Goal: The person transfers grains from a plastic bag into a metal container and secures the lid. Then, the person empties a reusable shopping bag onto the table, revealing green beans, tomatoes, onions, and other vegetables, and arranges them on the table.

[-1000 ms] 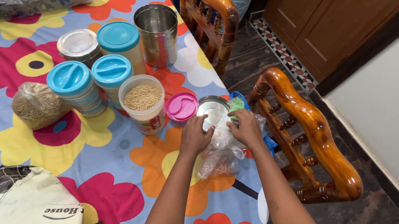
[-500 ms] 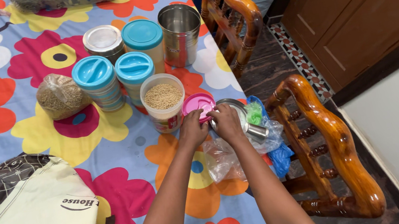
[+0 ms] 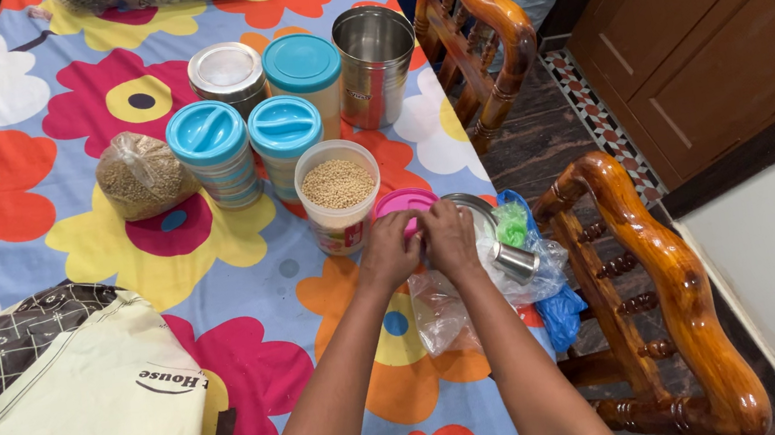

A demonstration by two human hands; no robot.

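The left hand (image 3: 390, 252) and the right hand (image 3: 448, 237) met side by side over the pink lid (image 3: 403, 206), fingers curled down onto its near edge; whether they had truly pinched it could not be told, since the knuckles hid the fingertips. The lid lay flat on the desk (image 3: 246, 288), just beside the open clear jar of pale grain (image 3: 339, 194) and touching or nearly touching a round steel lid (image 3: 470, 211) on its right. It looked like thin moulded plastic, probably light, fairly stiff and a little slick, best taken by the rim from both sides. Under the right wrist lay a crumpled clear plastic bag (image 3: 445, 305), soft and slippery, with green and blue bags (image 3: 535, 257) near the desk's edge. Farther off stood two teal-lidded tubs (image 3: 241, 142), a steel canister (image 3: 372, 50) and a knotted bag of grain (image 3: 139, 175).
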